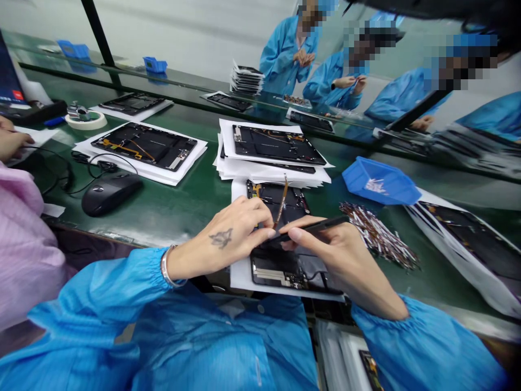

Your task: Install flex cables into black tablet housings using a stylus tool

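A matte black tablet shell (293,274) with exposed circuitry lies flat on a white paper sheet (241,277), and a thin amber flex ribbon (281,205) rises from it. Over the shell, the bare left hand (228,232), with a silver bangle (167,266) at the wrist, curves with fingers together, though any pinch on the ribbon cannot be told; the right hand (329,244) pinches a slim black tool (313,228). Right of the shell, tangled striped cables (378,236) lie on a green mat (175,209) below a blue plastic bin (380,181).
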Tool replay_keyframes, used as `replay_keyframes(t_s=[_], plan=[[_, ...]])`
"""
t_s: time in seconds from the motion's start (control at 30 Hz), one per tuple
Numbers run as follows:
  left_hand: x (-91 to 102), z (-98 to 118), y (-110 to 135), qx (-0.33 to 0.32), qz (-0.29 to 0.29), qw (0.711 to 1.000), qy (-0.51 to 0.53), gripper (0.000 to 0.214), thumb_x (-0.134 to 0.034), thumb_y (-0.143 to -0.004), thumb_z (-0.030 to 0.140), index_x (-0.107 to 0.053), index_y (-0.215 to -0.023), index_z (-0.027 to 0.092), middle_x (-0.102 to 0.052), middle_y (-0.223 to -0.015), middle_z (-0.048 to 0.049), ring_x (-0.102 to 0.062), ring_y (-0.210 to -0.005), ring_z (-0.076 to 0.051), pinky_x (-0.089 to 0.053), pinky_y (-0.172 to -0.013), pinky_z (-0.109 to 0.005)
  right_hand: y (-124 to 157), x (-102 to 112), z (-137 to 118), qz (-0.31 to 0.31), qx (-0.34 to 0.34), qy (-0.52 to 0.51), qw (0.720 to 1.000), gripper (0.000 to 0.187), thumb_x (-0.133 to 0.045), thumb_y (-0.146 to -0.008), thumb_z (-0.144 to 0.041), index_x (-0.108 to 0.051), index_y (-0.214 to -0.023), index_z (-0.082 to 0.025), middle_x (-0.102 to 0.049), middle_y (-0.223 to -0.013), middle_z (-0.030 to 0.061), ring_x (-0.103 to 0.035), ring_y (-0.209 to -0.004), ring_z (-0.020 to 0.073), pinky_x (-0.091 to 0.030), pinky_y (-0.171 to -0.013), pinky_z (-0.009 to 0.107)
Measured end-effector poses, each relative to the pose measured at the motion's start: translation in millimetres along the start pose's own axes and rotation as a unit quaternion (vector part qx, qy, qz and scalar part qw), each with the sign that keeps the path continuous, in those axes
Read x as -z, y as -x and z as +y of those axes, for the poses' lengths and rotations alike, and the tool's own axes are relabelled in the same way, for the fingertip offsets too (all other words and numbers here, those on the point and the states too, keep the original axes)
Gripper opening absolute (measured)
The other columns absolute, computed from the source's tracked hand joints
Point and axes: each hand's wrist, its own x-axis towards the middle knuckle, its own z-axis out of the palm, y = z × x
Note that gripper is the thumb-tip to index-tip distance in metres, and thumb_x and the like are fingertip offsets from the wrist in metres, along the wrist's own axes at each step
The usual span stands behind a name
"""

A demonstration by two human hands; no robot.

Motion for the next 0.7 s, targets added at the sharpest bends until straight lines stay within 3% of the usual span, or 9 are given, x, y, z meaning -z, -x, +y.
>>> replay_keyframes(t_s=[0.13, 0.33, 0.53, 0.7], plan=[[-4.0, -13.2, 13.6, -0.009, 0.016, 0.995, -0.1, 0.02, -0.046, -0.102, 0.028, -0.061, -0.104, 0.015, -0.062, -0.107, -0.0061, -0.052, -0.095, -0.021, -0.045, -0.086, -0.035, -3.8, 1.5, 17.9, 0.063, -0.076, -0.106, 0.989, 0.033, -0.08, -0.075, -0.049, -0.075, -0.076, -0.016, -0.072, -0.07, 0.0053, -0.068, -0.061, 0.0163, -0.056, -0.058, 0.023], [-11.4, -17.8, 39.3, -0.061, -0.072, 0.966, -0.242, 0.027, -0.041, -0.098, 0.009, -0.059, -0.118, 0.013, -0.06, -0.126, -0.0109, -0.054, -0.109, -0.025, -0.05, -0.084, -0.038, -14.0, -0.4, 23.0, 0.024, -0.219, -0.192, 0.956, 0.046, -0.091, -0.056, -0.052, -0.074, -0.073, -0.012, -0.072, -0.064, 0.008, -0.067, -0.052, 0.0141, -0.056, -0.049, 0.019], [-13.4, -17.0, 44.1, -0.112, -0.036, 0.966, -0.231, 0.03, -0.039, -0.097, 0.007, -0.058, -0.121, 0.006, -0.064, -0.123, -0.0136, -0.057, -0.115, -0.024, -0.051, -0.09, -0.036, -18.4, -6.7, 18.4, 0.001, -0.273, -0.211, 0.939, 0.044, -0.093, -0.054, -0.048, -0.075, -0.067, -0.01, -0.073, -0.065, 0.0098, -0.067, -0.051, 0.0124, -0.057, -0.049, 0.015], [-19.6, -23.3, 50.0, -0.096, -0.037, 0.975, -0.199, 0.036, -0.04, -0.096, 0.005, -0.053, -0.129, 0.008, -0.063, -0.127, -0.0135, -0.057, -0.117, -0.024, -0.051, -0.092, -0.036, -19.7, -7.5, 21.5, -0.005, -0.285, -0.227, 0.931, 0.042, -0.093, -0.056, -0.046, -0.075, -0.067, -0.01, -0.074, -0.066, 0.0099, -0.068, -0.053, 0.0119, -0.058, -0.052, 0.014]])
